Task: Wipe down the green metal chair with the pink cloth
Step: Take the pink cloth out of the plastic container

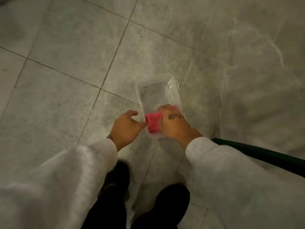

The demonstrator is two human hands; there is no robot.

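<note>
While both arms reach down and forward from the bottom of the view in pale fuzzy sleeves (82,171), we see the right hand (171,123) back-up over the near end of a clear plastic container (138,90), wrist bent down and a dark mark on its back. The left hand (126,128) sits just left of the container, palm turned inward. The container is a shallow rounded rectangle, see-through, and sits on a grey tiled floor (66,55) with dark grout lines. The pink cloth (153,122) is soft and bunched into a roll, lying in the container's near end. The right hand's fingers curl round the cloth and clench it. The left hand is loose, fingers half spread and holding nothing, with one fingertip right at the cloth's left edge; we cannot tell if it touches. A dark green metal chair bar (264,154), smooth and slanted, shows at right behind the right sleeve. Dark legs (115,195) show below.
</note>
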